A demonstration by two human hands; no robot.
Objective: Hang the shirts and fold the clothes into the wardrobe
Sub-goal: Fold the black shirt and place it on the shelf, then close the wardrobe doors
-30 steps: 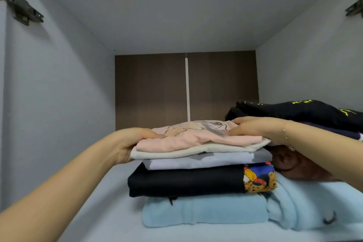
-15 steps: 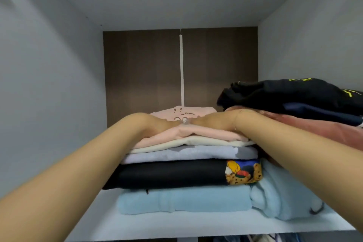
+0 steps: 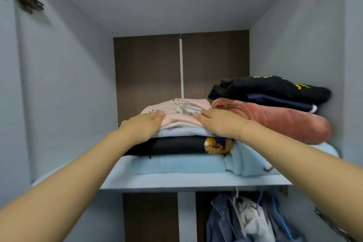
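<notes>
On the upper wardrobe shelf (image 3: 176,181), two stacks of folded clothes. Frame is motion-blurred; door hinges at the top corners smeared, hard to read.

Hidden/cut off: both forearms enter from the bottom corners, elbows out of frame. Left stack's near edges partly covered by the hands. Hanging clothes (image 3: 253,218) below the shelf cut off by the frame bottom, individual garments can't be separated.

Right stack: light blue garment (image 3: 247,161) at the base, rust-pink fleece (image 3: 275,120) on it, black garment with yellow print (image 3: 265,88) on top, against the right wall.

Left stack, bottom up: light blue fold (image 3: 176,166), black shirt with cartoon patch (image 3: 176,144), pale grey-blue layer, cream layer, pink shirt (image 3: 176,108) on top with grey print, lying flat, near edge rounded.

Left hand (image 3: 141,127): palm down on the stack's left front corner, fingers straight, fingertips on the pink shirt. No grip, flat press.

Right hand (image 3: 218,124): palm down on the right front corner, fingers extended onto the pink shirt, thin bracelet (image 3: 242,129) at the wrist. Also no grip, fingers spread flat.
</notes>
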